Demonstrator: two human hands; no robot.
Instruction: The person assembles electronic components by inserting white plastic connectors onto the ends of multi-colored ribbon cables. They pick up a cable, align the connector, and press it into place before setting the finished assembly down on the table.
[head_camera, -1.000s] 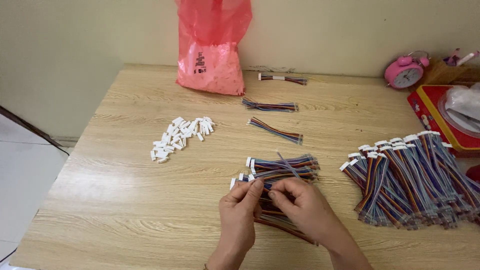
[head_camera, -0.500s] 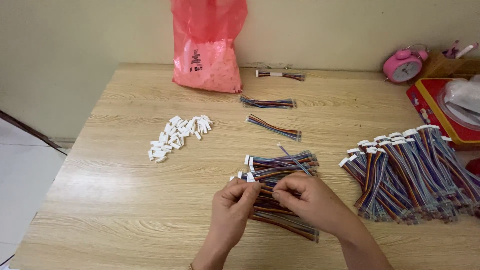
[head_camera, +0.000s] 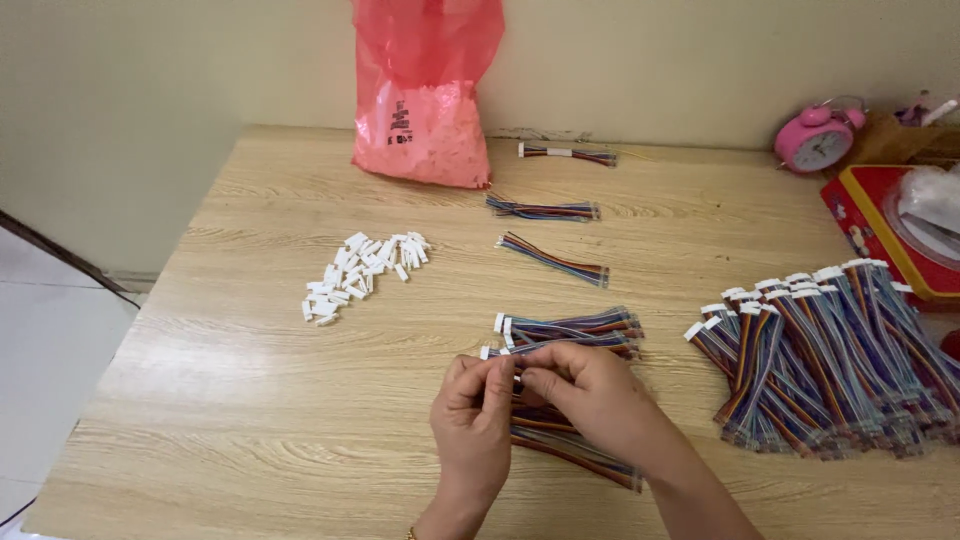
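Note:
My left hand (head_camera: 473, 420) and my right hand (head_camera: 588, 395) meet near the table's front edge, fingertips pinched together on a small white connector (head_camera: 516, 378) at the end of a multicoloured wire bundle (head_camera: 575, 452) that trails under my right wrist. Just beyond my fingers lies a small stack of finished wire bundles with white connectors (head_camera: 565, 331). A pile of loose white connectors (head_camera: 362, 264) sits to the left, out of reach of both hands.
A large heap of coloured wire bundles (head_camera: 825, 355) fills the right side. Three single bundles (head_camera: 552, 258) lie farther back. A pink plastic bag (head_camera: 425, 95) stands at the rear, a pink alarm clock (head_camera: 815, 140) and a red tin (head_camera: 885, 235) at the right.
Both hands stay pinched together on the bundle's end, fingers shifting slightly. The camera view has moved a little; nothing else on the table changed.

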